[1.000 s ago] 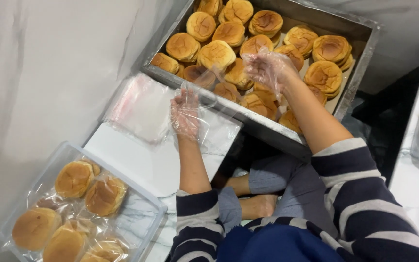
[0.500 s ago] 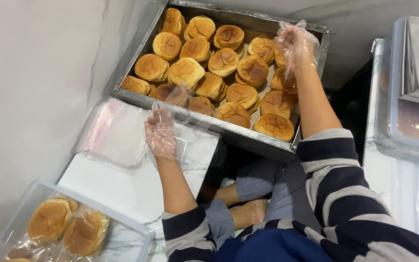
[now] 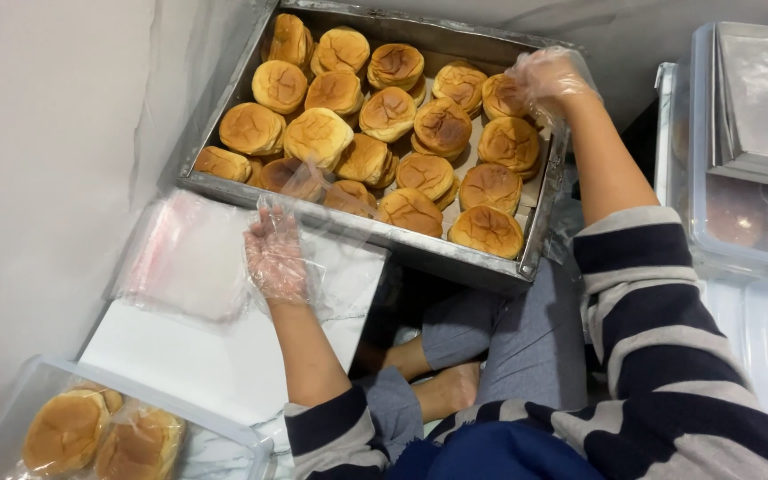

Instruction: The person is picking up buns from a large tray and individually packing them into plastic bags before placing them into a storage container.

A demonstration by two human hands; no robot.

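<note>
A small bakery's packing corner: a metal tray (image 3: 526, 258) of buns (image 3: 317, 138), clear bags (image 3: 193, 253), plastic tubs (image 3: 740, 249).

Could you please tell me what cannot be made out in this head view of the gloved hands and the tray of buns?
- Right hand: the crinkled glove blurs the fingers, so whether it grips a bun is unclear.
- Left hand: it meets a clear bag; any grip is unclear.
- Plastic box: cut off by the bottom-left edge.
- Lidded containers: contents blurred through plastic, cut off right.
</note>
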